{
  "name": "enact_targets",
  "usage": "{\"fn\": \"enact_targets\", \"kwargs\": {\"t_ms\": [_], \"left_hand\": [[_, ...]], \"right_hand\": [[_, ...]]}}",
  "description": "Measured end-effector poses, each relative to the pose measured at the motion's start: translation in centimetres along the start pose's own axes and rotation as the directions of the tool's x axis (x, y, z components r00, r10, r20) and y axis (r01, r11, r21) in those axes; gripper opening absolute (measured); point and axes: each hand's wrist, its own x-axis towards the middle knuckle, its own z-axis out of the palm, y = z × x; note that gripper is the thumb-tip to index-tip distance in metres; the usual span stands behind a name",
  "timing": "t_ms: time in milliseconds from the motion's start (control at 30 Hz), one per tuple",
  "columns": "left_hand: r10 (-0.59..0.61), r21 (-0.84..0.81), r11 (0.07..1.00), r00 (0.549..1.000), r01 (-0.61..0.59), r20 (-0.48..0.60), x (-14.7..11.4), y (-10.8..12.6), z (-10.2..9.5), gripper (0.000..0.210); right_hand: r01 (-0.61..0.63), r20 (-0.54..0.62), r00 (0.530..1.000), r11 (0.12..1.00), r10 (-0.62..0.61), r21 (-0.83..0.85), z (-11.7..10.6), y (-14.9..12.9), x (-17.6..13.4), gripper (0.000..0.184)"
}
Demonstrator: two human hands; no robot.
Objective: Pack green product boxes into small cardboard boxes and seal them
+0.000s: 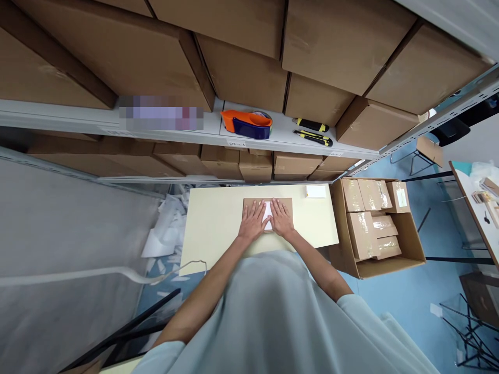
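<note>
A small brown cardboard box (288,203) lies on the pale yellow table (214,223) in front of me. On its top is a white label (267,214), partly covered by my fingers. My left hand (252,220) rests flat on the left part of the box, fingers stretched out. Flat on the right part lies my right hand (281,218), its fingers also extended. The two thumbs come close together over the label. Near the table's far right corner sits a small white stack of labels or paper (315,191).
Right of the table stands a large open carton (409,249) with several taped boxes. The shelf (280,132) above holds an orange and blue tape dispenser (247,124), box cutters (312,124) and cardboard boxes (245,67). White packing material (167,223) lies to the left.
</note>
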Motion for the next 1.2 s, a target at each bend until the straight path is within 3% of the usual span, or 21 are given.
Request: {"fn": "enact_targets", "kwargs": {"t_ms": [400, 767, 1200], "left_hand": [[-0.017, 0.012, 1.000, 1.000, 0.017, -0.009, -4.3, -1.2, 0.0, 0.075], [-0.011, -0.018, 1.000, 1.000, 0.011, -0.005, -1.9, -0.6, 0.0, 0.075], [-0.011, -0.012, 1.000, 0.998, 0.012, 0.058, -2.5, -0.7, 0.1, 0.076]], "right_hand": [[0.062, 0.026, 0.998, 0.998, -0.062, -0.001, 0.5, 0.0, -5.0, 0.069], [0.032, 0.002, 0.999, 0.999, -0.032, 0.004, 0.1, -0.2, -2.2, 0.069], [-0.010, 0.066, 0.998, 1.000, 0.010, 0.002, -0.3, -0.7, -2.5, 0.068]]}}
